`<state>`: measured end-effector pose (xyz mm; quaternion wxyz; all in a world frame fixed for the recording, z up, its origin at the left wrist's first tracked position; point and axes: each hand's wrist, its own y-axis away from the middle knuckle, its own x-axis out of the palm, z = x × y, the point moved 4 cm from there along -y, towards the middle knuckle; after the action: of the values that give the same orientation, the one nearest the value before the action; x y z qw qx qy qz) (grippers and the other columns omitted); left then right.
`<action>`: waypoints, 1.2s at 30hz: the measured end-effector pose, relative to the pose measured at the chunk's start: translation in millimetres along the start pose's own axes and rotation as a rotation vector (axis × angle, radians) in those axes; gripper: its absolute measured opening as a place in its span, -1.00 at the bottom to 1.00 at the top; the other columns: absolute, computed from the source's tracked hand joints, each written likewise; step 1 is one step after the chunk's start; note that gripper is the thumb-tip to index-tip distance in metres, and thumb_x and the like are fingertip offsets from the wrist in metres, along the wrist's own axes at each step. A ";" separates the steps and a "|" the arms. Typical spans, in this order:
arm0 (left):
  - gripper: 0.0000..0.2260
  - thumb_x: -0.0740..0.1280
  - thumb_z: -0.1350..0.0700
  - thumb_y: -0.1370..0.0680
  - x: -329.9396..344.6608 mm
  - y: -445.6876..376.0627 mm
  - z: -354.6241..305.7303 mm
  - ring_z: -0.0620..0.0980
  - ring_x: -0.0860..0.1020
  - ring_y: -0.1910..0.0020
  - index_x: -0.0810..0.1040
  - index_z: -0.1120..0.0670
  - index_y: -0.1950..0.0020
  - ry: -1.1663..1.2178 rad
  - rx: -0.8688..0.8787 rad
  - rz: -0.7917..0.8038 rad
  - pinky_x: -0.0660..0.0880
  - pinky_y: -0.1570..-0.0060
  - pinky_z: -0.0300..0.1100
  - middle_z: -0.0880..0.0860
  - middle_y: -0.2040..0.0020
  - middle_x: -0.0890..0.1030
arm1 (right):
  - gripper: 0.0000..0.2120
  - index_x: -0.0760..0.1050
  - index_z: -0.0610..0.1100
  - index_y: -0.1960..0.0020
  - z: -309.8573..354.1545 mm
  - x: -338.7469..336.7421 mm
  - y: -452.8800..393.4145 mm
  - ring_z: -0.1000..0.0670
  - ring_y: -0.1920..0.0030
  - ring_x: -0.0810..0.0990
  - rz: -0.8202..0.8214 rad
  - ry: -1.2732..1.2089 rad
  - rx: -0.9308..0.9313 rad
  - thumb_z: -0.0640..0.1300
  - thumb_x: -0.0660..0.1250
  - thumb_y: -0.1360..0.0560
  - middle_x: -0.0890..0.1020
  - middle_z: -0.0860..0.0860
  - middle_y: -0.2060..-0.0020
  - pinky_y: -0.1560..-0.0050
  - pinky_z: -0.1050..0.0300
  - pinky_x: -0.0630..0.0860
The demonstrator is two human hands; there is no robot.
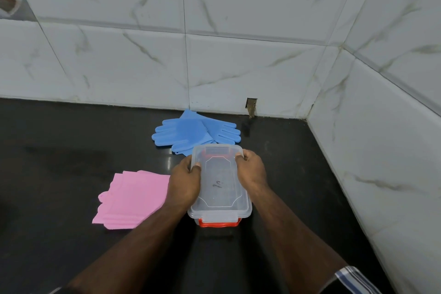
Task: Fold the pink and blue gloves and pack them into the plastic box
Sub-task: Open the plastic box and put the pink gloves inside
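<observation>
From the head camera, a clear rectangular plastic box (pixel 220 188) with red latches and its lid on sits on the black stone counter (pixel 59 150). The left hand (pixel 185 181) and right hand (pixel 251 169) clasp its long sides, thumbs on the lid. Flat pink rubber gloves (pixel 130 200) lie just left; blue silicone gloves (pixel 191 132) lie behind, near the white marbled tile wall (pixel 214 19).

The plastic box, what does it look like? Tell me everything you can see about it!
The plastic box is see-through and rectangular, with rounded corners and a clear lid on top. Red-orange clips show at its near and far ends. It stands upright on the black counter. The left hand and right hand grip its two long sides, thumbs on the lid. The blue gloves lie just behind it and the pink gloves to its left.
</observation>
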<state>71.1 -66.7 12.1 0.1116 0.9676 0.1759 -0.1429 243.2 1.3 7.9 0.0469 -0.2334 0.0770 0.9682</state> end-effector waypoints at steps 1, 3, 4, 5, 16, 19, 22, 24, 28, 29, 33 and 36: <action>-0.80 0.18 0.05 -0.69 -0.2 0.1 -0.3 -0.20 0.55 0.12 0.50 -0.06 -0.28 -0.013 0.006 0.000 0.44 0.26 -0.34 -0.18 0.05 0.56 | -0.84 0.55 0.01 0.01 0.0 1.1 -0.6 0.05 0.10 0.63 -0.007 0.013 -0.011 -0.04 0.19 -0.61 0.63 0.03 0.05 0.06 0.02 0.64; -0.87 0.18 0.06 -0.69 -0.8 -0.5 -0.1 -0.18 0.57 0.10 0.49 -0.11 -0.17 -0.048 0.022 -0.009 0.42 0.28 -0.35 -0.22 0.10 0.55 | -0.81 0.58 0.03 -0.01 -1.0 2.7 -3.0 0.04 0.09 0.63 -0.022 0.032 -0.029 -0.01 0.18 -0.59 0.62 0.01 0.02 0.03 -0.05 0.65; -0.88 0.17 0.06 -0.69 -0.8 -0.9 0.0 -0.19 0.57 0.11 0.47 -0.12 -0.13 -0.060 0.027 -0.014 0.41 0.28 -0.35 -0.24 0.12 0.54 | -0.81 0.58 0.04 0.00 -2.0 3.4 -4.3 0.04 0.09 0.63 -0.027 0.031 -0.036 -0.01 0.18 -0.59 0.62 0.01 0.02 0.03 -0.05 0.65; -0.88 0.17 0.06 -0.69 -0.8 -0.6 -0.7 -0.20 0.56 0.13 0.47 -0.13 -0.11 -0.066 0.029 -0.016 0.41 0.29 -0.35 -0.24 0.13 0.54 | -0.81 0.58 0.04 0.00 -2.3 3.8 -4.6 0.04 0.09 0.63 -0.026 0.028 -0.037 -0.02 0.18 -0.59 0.62 0.01 0.01 0.04 -0.04 0.65; -0.82 0.16 0.00 -0.69 -0.8 -1.5 2.5 -0.16 0.59 0.07 0.50 -0.15 -0.23 -0.081 0.048 -0.007 0.46 0.22 -0.34 -0.16 0.02 0.58 | -0.84 0.56 0.13 -0.10 -3.3 4.8 -8.3 0.07 0.07 0.66 -0.040 -0.026 -0.080 0.06 0.24 -0.59 0.59 0.07 -0.09 0.09 0.02 0.68; -0.78 0.16 -0.03 -0.68 -3.2 -0.6 0.6 -0.05 0.53 -0.03 0.51 -0.13 -0.28 -0.121 0.026 -0.037 0.48 -0.03 -0.17 -0.02 -0.20 0.48 | -0.84 0.58 0.10 -0.07 -1.8 3.0 -7.7 0.06 0.06 0.65 -0.048 -0.033 -0.082 0.06 0.25 -0.58 0.57 0.08 -0.09 0.07 0.00 0.68; -0.75 0.16 -0.01 -0.68 -7.1 -0.3 -4.0 -0.04 0.47 -0.01 0.54 -0.08 -0.29 -0.155 0.041 -0.092 0.45 -0.09 -0.11 0.01 -0.21 0.38 | -0.79 0.58 0.15 -0.08 -2.5 3.7 -10.1 0.06 0.05 0.65 -0.047 -0.035 -0.114 0.11 0.22 -0.53 0.61 0.07 -0.06 0.09 -0.01 0.68; -0.75 0.13 -0.05 -0.66 -10.0 -0.8 -7.2 -0.04 0.50 0.02 0.56 -0.11 -0.22 -0.181 0.079 -0.123 0.48 -0.10 -0.08 0.02 -0.20 0.43 | -0.80 0.58 0.19 0.00 -0.6 1.4 -9.4 0.06 0.03 0.64 -0.049 -0.044 -0.137 0.13 0.20 -0.50 0.61 0.09 -0.01 0.06 -0.03 0.66; -0.74 0.12 -0.11 -0.59 -15.4 -1.1 -20.1 -0.06 0.62 0.12 0.61 -0.21 -0.07 -0.117 0.165 -0.145 0.62 0.04 -0.01 0.02 0.04 0.63 | -0.82 0.60 0.09 0.16 24.3 -16.2 6.4 0.03 0.13 0.68 -0.044 -0.189 -0.128 0.02 0.26 -0.55 0.68 0.04 0.13 0.09 -0.09 0.67; -0.76 0.16 -0.06 -0.61 -16.8 1.0 -27.4 -0.10 0.61 0.18 0.63 -0.21 -0.07 -0.087 0.190 -0.143 0.60 0.13 -0.09 0.00 0.12 0.65 | -0.82 0.60 0.05 0.16 31.6 -23.0 9.7 0.03 0.17 0.68 -0.045 -0.247 -0.121 -0.05 0.28 -0.57 0.69 0.02 0.18 0.09 -0.05 0.67; -0.84 0.29 0.05 -0.61 -18.8 9.2 -65.4 -0.16 0.48 0.27 0.61 -0.15 -0.12 0.021 0.300 -0.154 0.41 0.27 -0.42 0.02 0.17 0.59 | -0.86 0.61 -0.10 -0.10 65.6 -65.6 19.6 0.06 0.32 0.52 -0.003 -0.537 -0.125 -0.12 0.35 -0.58 0.63 0.01 0.27 0.30 0.17 0.53; -0.90 0.36 -0.01 -0.58 -7.7 12.3 -88.6 -0.21 0.49 0.26 0.58 -0.15 -0.09 0.089 0.343 -0.098 0.40 0.15 -0.31 -0.09 0.15 0.53 | -0.77 0.56 0.02 -0.19 82.4 -103.3 16.5 0.03 0.30 0.55 -0.021 -0.606 -0.205 -0.06 0.39 -0.55 0.63 -0.03 0.17 0.30 0.12 0.54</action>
<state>89.8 -56.8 99.4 -0.0699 0.9681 0.2005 -0.1330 296.0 -6.5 129.9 0.0537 0.0615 -0.0410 0.9958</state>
